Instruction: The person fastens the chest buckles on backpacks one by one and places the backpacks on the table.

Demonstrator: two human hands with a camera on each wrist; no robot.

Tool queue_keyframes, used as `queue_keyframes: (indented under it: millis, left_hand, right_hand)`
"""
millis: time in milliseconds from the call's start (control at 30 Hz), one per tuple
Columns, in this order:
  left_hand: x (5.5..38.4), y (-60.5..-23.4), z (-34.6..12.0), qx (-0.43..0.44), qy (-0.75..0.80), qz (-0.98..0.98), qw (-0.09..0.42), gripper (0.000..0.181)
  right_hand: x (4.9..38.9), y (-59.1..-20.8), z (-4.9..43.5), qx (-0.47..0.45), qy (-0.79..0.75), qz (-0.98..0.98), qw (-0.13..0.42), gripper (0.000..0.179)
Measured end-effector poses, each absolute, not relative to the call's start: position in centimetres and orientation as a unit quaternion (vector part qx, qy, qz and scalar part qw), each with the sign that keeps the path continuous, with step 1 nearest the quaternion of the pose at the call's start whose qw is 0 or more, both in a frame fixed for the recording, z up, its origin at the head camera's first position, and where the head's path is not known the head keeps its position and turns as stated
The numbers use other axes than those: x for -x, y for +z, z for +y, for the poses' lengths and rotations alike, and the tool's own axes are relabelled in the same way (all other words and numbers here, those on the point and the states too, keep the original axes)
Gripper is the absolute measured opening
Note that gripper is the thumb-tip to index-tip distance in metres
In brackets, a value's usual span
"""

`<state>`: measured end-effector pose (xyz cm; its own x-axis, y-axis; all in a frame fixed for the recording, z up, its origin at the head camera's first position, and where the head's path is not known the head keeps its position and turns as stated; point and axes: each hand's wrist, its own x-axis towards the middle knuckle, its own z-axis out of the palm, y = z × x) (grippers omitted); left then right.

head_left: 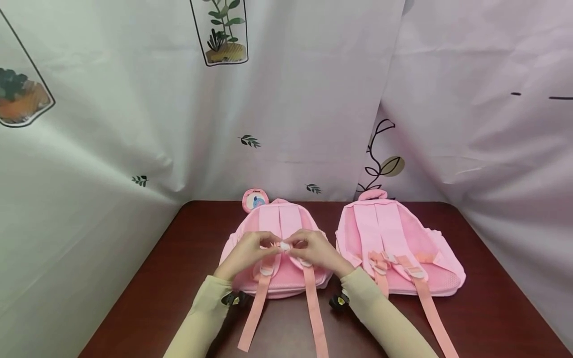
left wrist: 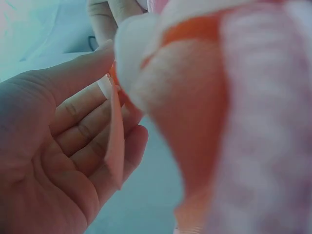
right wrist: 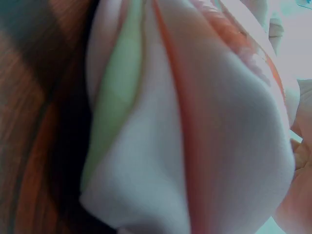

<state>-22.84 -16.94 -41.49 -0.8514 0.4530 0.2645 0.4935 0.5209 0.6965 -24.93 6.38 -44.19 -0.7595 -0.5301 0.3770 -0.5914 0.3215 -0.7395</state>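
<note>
A pink backpack [head_left: 293,279] lies on the table with its shoulder straps up, in the left part of the head view. Over its middle, my left hand [head_left: 246,252] and right hand [head_left: 319,250] meet at a small white buckle [head_left: 284,245], each pinching a side of it between thumb and fingers. In the left wrist view, my left hand [left wrist: 53,141] has its thumb at a white piece, and an orange webbing end [left wrist: 115,146] hangs by the fingers. Pink fabric [right wrist: 229,146] fills most of the right wrist view, hiding much of my right hand [right wrist: 300,195].
A second pink backpack [head_left: 440,271] lies to the right, its chest strap joined across. Long orange strap tails [head_left: 315,313] trail toward the table's [head_left: 179,278] near side. A round charm [head_left: 255,200] sits behind the left backpack. A patterned white curtain [head_left: 304,99] stands behind.
</note>
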Motion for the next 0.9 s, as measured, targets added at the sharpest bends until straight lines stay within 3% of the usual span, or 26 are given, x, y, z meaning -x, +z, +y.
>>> queue_keyframes:
  millis: [267, 900]
  left_hand:
    - [22.4, -42.6, -17.2, 0.277, -0.387, -0.879, 0.020, 0.007]
    - [22.0, -44.0, -17.7, 0.287, -0.387, -0.876, -0.007, 0.010]
  right_hand:
    - [24.9, -44.9, 6.1, -0.350, 0.438, -0.828, 0.018, 0.022]
    - [24.2, -45.1, 5.9, -0.376, 0.391, -0.840, 0.008, 0.018]
